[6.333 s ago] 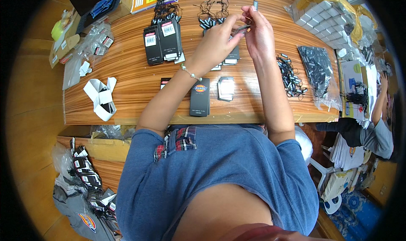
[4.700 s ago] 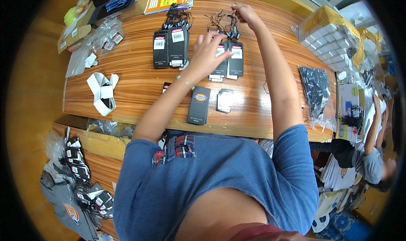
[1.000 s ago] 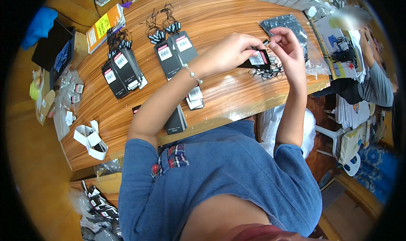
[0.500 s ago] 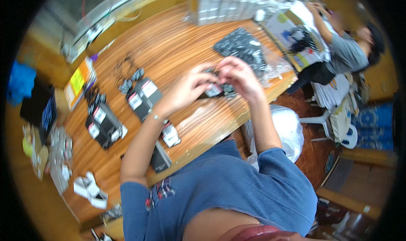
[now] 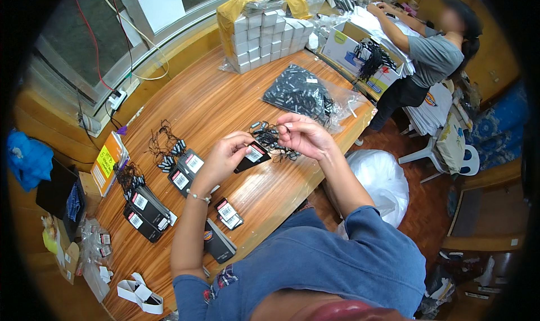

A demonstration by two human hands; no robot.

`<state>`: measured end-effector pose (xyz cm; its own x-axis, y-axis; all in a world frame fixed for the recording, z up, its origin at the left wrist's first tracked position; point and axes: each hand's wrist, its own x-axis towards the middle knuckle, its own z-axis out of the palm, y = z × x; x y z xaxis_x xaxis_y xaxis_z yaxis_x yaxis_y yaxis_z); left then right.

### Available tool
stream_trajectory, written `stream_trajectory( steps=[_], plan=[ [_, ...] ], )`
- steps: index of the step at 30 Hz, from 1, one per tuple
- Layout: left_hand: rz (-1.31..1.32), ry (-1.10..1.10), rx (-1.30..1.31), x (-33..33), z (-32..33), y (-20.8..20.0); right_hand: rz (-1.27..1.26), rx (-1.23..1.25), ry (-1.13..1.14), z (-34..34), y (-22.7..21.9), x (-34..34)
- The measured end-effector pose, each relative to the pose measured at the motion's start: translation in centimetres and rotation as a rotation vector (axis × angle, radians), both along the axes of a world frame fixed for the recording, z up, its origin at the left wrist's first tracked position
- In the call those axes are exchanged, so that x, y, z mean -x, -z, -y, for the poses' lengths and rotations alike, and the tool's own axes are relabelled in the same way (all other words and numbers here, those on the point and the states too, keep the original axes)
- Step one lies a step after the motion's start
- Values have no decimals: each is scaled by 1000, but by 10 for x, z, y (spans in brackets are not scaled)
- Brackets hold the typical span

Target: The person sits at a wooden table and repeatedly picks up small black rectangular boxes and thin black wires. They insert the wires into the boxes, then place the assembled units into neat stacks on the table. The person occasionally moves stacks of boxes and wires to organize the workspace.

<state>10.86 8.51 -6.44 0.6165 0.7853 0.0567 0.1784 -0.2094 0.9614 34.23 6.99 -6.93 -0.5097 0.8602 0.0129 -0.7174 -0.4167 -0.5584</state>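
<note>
A black hang tag with a white barcode sticker is pinched at its upper edge by my left hand. My right hand is closed, thumb against forefinger, on what looks like a thin black string. Its far end is too fine to follow. Between and below my hands lies a loose pile of black tag strings with small grey plastic seals. Behind it rests a clear bag of such strings. Stacks of stringed black tags lie left of my left wrist.
Another tag stack, small stickered tags and black tags lie nearer the table's front left. White boxes stand at the back. A co-worker is at the far right, beside an open carton. A white bag sits off the right edge.
My hands have moved apart, and the black tag now shows below my left fingers. The whole view has shifted, with more of the window and the back boxes in sight.
</note>
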Motion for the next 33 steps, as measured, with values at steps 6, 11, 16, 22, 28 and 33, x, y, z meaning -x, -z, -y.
stream_trajectory(
  steps=[6,11,16,22,28,33],
  plan=[
    [67,-15,7,-4,17,0,81,-63,190,0,1,9],
    [41,-7,24,-7,26,-6,284,-253,529,-4,2,22],
    [288,-251,28,4,27,1,22,-282,336,-6,-33,51],
    [418,-620,-128,27,28,-31,697,-550,550,-4,-43,80],
    [457,-691,-177,32,36,-32,961,-800,682,0,-41,108],
    [417,-734,-217,38,40,-31,1094,-951,707,5,-46,123]
  ],
)
